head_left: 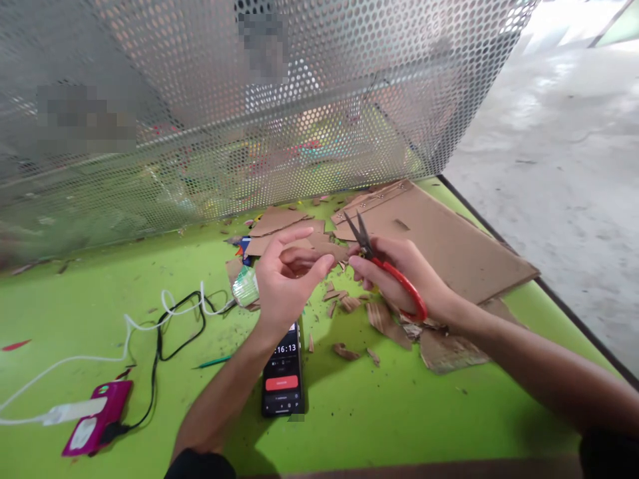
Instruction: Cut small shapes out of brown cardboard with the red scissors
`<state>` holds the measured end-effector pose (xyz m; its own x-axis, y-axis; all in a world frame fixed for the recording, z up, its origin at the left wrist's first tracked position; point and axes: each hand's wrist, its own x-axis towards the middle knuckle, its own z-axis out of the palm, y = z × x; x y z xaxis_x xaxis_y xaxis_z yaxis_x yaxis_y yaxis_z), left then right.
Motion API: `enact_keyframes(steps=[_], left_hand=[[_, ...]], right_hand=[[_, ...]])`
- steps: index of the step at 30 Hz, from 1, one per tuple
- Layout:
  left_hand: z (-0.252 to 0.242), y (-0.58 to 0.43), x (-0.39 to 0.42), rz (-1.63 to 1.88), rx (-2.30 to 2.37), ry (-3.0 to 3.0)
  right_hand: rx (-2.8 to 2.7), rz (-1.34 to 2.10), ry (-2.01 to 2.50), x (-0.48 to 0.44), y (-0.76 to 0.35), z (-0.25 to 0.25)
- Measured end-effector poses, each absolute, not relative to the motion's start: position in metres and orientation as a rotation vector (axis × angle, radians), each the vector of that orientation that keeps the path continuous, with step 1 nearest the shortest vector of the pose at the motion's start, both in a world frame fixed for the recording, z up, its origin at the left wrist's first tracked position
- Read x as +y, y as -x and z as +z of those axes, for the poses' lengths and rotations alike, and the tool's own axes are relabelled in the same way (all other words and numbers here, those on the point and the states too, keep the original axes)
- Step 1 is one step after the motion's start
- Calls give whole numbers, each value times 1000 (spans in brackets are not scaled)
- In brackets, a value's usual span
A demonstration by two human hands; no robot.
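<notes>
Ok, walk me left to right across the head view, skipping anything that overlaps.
Red sliver → magenta block with plugs → thin green stick → left hand → red-handled scissors → pale floor.

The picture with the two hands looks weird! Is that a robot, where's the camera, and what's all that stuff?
No robot: it's a person, wearing a camera on their head that looks forward and down. The bare right hand holds red-handled scissors, blades a little apart. The left hand is curled beside a small cardboard piece; I can't tell whether it grips it. On the green table lie a big cardboard sheet, scraps, a phone and a pink gadget. Behind stands a metal panel full of holes.
</notes>
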<state>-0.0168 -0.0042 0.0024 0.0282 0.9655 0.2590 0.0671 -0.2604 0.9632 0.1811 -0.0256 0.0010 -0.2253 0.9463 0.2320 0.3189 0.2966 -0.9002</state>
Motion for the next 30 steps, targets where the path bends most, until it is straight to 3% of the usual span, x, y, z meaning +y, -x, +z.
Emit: enact_keyframes(steps=[16, 23, 30], left_hand=[[-6, 16, -9, 1446, 949, -1594], [1, 27, -1, 1602, 937, -1741], [0, 42, 16, 1620, 922, -2172]], right_hand=[[-1381, 1389, 908, -27, -184, 6], [-1978, 1037, 1065, -22, -201, 18], [-2153, 1115, 982, -24, -206, 27]])
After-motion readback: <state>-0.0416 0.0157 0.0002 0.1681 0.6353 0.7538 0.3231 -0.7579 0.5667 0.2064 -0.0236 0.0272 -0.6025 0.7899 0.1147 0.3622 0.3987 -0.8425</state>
